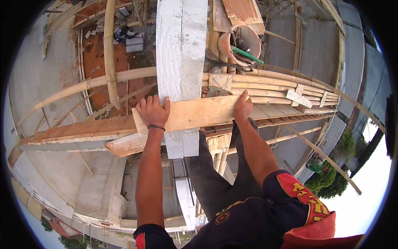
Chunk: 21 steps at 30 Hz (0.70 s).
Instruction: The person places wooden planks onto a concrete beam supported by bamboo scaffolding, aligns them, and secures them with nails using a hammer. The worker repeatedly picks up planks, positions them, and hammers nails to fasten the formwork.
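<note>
Here we have the plank (203,111) crossing the pale block wall (180,54), both its ends out past the wall's sides. Our left hand (153,112) grips the left end, our right hand (243,108) clasps the right. A sandalled foot (213,91) sits just beyond the far edge! To the far left, open space above orange ground (94,58); to the far right, bamboo poles (282,92), then a bucket (225,45), apart from the plank.
</note>
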Each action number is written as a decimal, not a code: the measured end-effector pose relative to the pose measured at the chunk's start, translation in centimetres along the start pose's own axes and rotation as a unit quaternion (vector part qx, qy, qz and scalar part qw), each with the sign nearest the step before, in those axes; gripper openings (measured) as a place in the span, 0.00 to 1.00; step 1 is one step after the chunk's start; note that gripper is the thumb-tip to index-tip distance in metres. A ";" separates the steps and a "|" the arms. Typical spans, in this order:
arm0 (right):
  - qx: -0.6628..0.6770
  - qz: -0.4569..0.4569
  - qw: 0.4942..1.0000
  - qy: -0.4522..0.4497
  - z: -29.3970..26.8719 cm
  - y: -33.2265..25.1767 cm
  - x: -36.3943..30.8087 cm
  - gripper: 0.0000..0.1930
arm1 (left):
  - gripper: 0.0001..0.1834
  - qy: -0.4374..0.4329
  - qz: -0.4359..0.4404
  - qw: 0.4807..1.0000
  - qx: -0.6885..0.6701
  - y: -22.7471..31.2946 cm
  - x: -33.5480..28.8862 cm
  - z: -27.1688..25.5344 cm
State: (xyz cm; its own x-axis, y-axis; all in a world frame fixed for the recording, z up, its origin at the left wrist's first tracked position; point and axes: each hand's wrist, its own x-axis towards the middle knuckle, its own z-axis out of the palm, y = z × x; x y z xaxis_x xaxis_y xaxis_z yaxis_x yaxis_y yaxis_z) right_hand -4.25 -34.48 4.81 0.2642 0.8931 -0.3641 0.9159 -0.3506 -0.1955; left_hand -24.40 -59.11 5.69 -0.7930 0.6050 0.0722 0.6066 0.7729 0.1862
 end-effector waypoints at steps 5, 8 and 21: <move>-0.011 0.028 1.000 0.008 0.9 -1.0 0.5 0.37 | 0.20 0.000 -0.002 1.000 -0.002 -0.1 -0.2 0.5; 0.024 0.031 0.999 -0.010 1.7 -0.8 1.1 0.37 | 0.20 -0.014 -0.001 1.000 -0.007 -0.3 -0.2 0.5; 0.163 0.014 0.968 -0.191 12.7 3.6 5.2 0.30 | 0.25 -0.028 0.017 0.999 -0.012 -0.5 -0.3 1.0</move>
State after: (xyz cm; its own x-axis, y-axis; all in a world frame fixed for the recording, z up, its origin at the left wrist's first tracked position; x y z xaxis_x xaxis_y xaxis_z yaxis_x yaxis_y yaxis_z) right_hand -3.40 -34.70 -9.35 0.1004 0.7346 -0.6710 0.7493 -0.4995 -0.4347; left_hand -24.40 -59.54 4.62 -0.7674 0.6407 0.0239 0.6306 0.7476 0.2083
